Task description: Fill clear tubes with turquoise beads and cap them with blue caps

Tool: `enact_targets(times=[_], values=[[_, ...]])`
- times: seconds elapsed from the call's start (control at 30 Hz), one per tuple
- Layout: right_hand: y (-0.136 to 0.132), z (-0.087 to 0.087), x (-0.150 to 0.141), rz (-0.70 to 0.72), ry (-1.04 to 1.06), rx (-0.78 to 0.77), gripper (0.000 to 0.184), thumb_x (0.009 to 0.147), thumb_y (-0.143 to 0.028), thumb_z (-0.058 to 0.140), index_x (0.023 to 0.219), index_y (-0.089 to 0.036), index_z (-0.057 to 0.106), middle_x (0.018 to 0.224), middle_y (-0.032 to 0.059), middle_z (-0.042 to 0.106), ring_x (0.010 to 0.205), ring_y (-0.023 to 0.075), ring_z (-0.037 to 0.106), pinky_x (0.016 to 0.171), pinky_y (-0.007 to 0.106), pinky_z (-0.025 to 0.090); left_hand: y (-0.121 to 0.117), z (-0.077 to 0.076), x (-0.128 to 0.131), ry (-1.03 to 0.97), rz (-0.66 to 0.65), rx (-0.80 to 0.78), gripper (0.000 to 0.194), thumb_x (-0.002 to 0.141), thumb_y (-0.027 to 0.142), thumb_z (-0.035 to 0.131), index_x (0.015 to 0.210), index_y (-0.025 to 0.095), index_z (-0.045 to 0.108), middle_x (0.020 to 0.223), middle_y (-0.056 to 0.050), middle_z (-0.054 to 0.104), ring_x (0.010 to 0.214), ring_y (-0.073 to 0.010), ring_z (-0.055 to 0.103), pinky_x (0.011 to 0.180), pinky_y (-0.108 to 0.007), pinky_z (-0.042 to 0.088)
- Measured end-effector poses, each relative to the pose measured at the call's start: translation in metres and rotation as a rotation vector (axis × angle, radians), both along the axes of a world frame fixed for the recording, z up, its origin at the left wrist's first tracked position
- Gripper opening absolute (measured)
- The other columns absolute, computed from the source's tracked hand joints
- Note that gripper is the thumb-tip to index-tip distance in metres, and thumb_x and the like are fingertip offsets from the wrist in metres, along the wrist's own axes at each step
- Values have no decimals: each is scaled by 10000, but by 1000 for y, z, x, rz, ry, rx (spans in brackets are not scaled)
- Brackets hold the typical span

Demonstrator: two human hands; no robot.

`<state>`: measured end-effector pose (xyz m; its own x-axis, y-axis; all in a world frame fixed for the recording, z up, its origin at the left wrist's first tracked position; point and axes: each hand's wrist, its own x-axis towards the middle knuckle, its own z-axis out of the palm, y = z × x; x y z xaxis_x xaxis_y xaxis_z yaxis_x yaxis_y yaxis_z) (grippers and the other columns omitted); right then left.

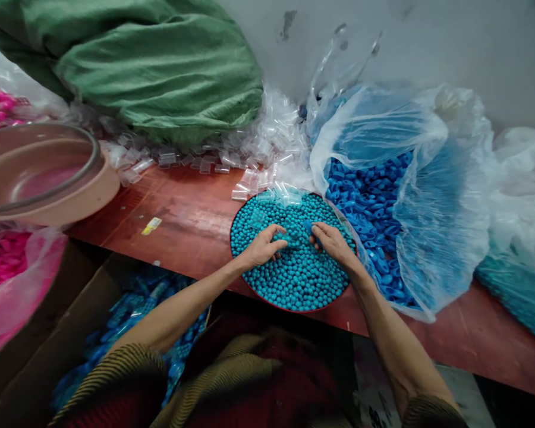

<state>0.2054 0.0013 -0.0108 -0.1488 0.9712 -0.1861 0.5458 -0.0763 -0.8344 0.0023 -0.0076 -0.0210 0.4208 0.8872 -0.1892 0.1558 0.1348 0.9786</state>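
A round red-rimmed tray (249,284) heaped with small teal balls (298,273) sits at the near edge of the red-brown table (191,214). My left hand (264,245) rests on the balls with its fingers curled down into them. My right hand (331,241) lies just to the right, its fingers pinched on a small blue plastic cap (308,226). A few clear plastic tubes (285,195) lie on the far side of the tray.
An open clear bag of blue caps (370,202) stands right of the tray. Loose clear tubes (249,148) pile up behind, below a green sack (160,65). A pink basin (44,178) and bags of pink parts (2,261) are at left. A carton of blue pieces (134,309) sits below.
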Motion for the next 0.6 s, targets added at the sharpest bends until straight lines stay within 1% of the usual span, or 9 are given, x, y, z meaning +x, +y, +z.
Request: enact_targets(times=[0.03, 0.1, 0.17, 0.23, 0.33, 0.4, 0.47, 0.5, 0.6], values=[[-5, 3, -5, 22, 46, -22, 331, 862, -405, 350, 927, -183, 587, 673, 3, 583, 513, 135, 514, 465, 245, 411, -1, 2, 2, 20, -9, 45, 318, 773, 272, 531, 1072, 177, 480, 818, 8, 586, 575, -102, 552, 522, -237, 468], [-15, 9, -15, 88, 69, -2, 356, 861, -424, 356, 955, -189, 606, 679, 3, 580, 529, 134, 513, 472, 245, 412, -4, 5, 6, 64, -19, 163, 339, 768, 236, 530, 1098, 174, 485, 936, -24, 602, 746, -143, 590, 693, -291, 508], [-23, 13, -22, 121, 49, 60, 358, 863, -421, 368, 984, -196, 620, 663, -3, 569, 526, 127, 499, 496, 248, 413, -6, 7, 8, 92, -31, 250, 368, 762, 201, 527, 1127, 172, 487, 1023, -44, 601, 928, -182, 578, 872, -333, 475], [-27, 13, -25, 109, 83, 68, 369, 865, -416, 381, 1070, -198, 597, 657, -11, 561, 506, 119, 485, 491, 247, 406, -6, 5, 10, 86, -41, 279, 435, 761, 191, 525, 1191, 172, 458, 1105, -59, 586, 1034, -202, 549, 961, -355, 426], [-29, 10, -24, 66, 187, 32, 398, 869, -414, 401, 1182, -199, 520, 657, -23, 553, 500, 117, 486, 469, 243, 393, -5, -1, 11, 47, -48, 279, 527, 758, 212, 537, 1264, 153, 404, 1230, -91, 530, 1108, -225, 517, 991, -372, 401], [-30, 8, -23, 71, 186, 94, 352, 865, -394, 440, 1149, -207, 531, 675, -20, 562, 560, 125, 516, 529, 254, 421, -6, -3, 11, 33, -49, 281, 537, 756, 225, 542, 1266, 139, 401, 1250, -105, 514, 1115, -232, 510, 991, -379, 397], [-32, 7, -22, 78, 152, 158, 293, 865, -369, 459, 1091, -212, 558, 680, -15, 569, 604, 132, 531, 590, 268, 438, -7, -3, 10, 21, -52, 277, 530, 759, 227, 538, 1264, 137, 405, 1211, -100, 534, 1080, -226, 521, 973, -377, 408], [-33, 8, -22, 74, 141, 163, 277, 870, -363, 451, 1074, -212, 562, 675, -14, 569, 598, 132, 528, 590, 270, 437, -9, -3, 10, 16, -55, 273, 529, 764, 228, 531, 1269, 137, 403, 1176, -95, 550, 1051, -220, 531, 956, -375, 418], [-36, 10, -23, 53, 137, 126, 272, 890, -365, 408, 1058, -205, 551, 651, -19, 557, 527, 121, 490, 516, 258, 404, -11, 0, 9, 7, -60, 264, 544, 774, 227, 518, 1293, 133, 384, 1106, -85, 570, 996, -210, 540, 901, -363, 445]])
